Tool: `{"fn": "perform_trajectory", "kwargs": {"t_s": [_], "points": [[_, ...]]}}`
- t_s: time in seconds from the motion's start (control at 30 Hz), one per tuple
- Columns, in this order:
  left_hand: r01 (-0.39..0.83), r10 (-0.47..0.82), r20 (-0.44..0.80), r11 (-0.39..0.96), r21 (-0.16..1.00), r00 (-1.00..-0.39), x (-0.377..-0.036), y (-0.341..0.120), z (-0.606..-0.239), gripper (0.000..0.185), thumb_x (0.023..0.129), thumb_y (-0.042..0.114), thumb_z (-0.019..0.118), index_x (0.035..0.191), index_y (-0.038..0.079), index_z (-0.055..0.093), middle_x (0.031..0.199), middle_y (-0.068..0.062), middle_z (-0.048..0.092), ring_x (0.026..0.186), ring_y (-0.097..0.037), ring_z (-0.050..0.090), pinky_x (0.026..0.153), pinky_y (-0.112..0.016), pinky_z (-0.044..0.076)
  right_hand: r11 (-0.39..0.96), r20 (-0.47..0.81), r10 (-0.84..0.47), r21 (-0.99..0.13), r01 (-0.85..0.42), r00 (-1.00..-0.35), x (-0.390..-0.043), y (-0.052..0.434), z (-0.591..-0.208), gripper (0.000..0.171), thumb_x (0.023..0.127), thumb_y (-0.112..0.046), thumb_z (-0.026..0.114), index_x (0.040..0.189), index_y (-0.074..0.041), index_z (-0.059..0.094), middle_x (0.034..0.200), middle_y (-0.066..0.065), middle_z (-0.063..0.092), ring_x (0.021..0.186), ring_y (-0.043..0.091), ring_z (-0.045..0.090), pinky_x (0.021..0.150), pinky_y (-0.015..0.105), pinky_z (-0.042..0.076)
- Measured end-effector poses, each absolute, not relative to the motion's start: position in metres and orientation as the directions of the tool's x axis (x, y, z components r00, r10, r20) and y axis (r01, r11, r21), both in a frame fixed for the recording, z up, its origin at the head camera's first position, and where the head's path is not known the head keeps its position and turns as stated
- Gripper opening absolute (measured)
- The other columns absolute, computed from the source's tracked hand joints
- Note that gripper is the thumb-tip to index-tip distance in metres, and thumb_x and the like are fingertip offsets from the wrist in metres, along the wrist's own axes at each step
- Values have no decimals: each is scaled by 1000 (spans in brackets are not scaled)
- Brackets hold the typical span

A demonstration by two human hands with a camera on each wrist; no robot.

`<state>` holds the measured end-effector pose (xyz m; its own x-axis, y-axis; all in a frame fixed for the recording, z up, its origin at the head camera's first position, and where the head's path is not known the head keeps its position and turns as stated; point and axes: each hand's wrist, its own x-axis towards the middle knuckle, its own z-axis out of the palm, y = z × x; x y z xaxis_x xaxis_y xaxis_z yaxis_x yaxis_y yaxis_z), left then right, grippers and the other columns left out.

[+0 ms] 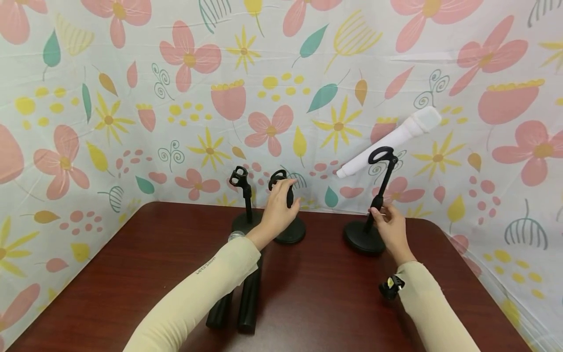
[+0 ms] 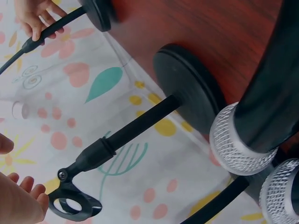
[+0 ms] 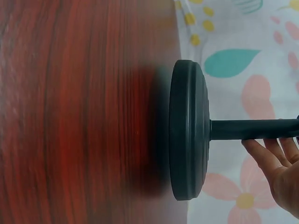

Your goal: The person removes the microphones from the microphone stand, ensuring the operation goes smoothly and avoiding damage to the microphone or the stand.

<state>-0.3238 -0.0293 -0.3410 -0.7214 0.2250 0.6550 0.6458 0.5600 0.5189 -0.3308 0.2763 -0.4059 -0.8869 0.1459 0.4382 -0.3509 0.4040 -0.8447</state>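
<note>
My right hand (image 1: 391, 227) grips the pole of the right-hand black microphone stand (image 1: 366, 239), thumb and fingers around it above the round base. A white microphone (image 1: 404, 132) slants behind this stand's clip, overlapping its ring in the head view. My left hand (image 1: 278, 208) is at the top of the middle microphone stand (image 1: 292, 232), its fingers loosely bent. In the left wrist view, those fingertips (image 2: 39, 193) come right beside the ring-shaped clip (image 2: 74, 203) without wrapping it. The right wrist view shows fingers (image 3: 264, 156) against the pole (image 3: 252, 129).
A third microphone stand (image 1: 248, 200) stands left of the middle one. Two black microphones (image 1: 249, 298) with silver mesh heads (image 2: 243, 144) lie on the brown table (image 1: 325, 293), partly under my left sleeve. A floral cloth (image 1: 272, 73) hangs behind the table's back edge.
</note>
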Motion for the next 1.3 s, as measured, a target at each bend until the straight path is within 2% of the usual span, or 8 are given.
{"fn": "perform_trajectory", "kwargs": {"t_s": [0.2,0.33,0.5,0.63,0.77,0.87,1.1,1.3], "points": [[652,236,647,538,534,-725,-322,-26,-325,47,96,15,59,140,3,45,138,-16,48,132,-32,42,113,-48,24,416,454,135,-833,-365,-881,-311,252,-384,37,97,-11,56,128,10,53,110,31,60,86,5,64,68,10,48],[653,260,629,530,541,-732,-321,-22,-312,49,98,19,57,143,4,42,141,-15,47,132,-30,42,109,-46,33,418,478,117,-819,-393,-871,-304,239,-378,34,97,-8,57,124,13,54,105,33,61,85,10,66,67,11,48],[653,286,606,513,557,-742,-322,-16,-297,52,98,19,57,145,6,40,142,-14,45,132,-27,42,105,-43,38,417,463,116,-826,-380,-879,-305,229,-379,35,97,-10,58,124,10,55,105,29,62,91,27,67,68,12,49],[658,294,607,509,555,-738,-320,-11,-288,52,97,19,58,145,6,41,142,-14,45,131,-26,42,106,-42,37,410,468,115,-825,-388,-876,-318,228,-392,34,96,-15,60,123,6,58,105,26,64,91,25,67,68,12,49],[664,289,617,504,552,-732,-319,-7,-280,52,97,19,59,144,6,42,142,-14,45,135,-29,39,109,-44,33,398,478,101,-823,-405,-873,-321,223,-397,34,95,-18,61,121,4,59,104,25,64,88,15,67,68,13,50],[668,280,629,504,547,-725,-319,-5,-275,51,97,19,59,144,6,42,142,-15,46,136,-30,37,110,-44,31,385,472,85,-828,-408,-877,-319,216,-395,33,95,-18,61,120,4,59,104,25,65,88,16,67,68,14,50],[686,254,665,491,536,-702,-316,-3,-262,51,96,18,59,142,4,44,137,-15,49,130,-27,44,107,-40,36,352,491,31,-821,-450,-871,-315,205,-394,31,95,-16,62,119,3,60,102,25,66,87,20,67,67,15,51],[690,242,670,468,553,-702,-314,-5,-252,51,97,20,59,143,5,43,140,-13,48,131,-25,43,107,-38,36,301,512,-2,-819,-489,-859,-313,194,-393,29,94,-13,62,117,4,60,98,26,66,86,23,67,67,17,51]]}}
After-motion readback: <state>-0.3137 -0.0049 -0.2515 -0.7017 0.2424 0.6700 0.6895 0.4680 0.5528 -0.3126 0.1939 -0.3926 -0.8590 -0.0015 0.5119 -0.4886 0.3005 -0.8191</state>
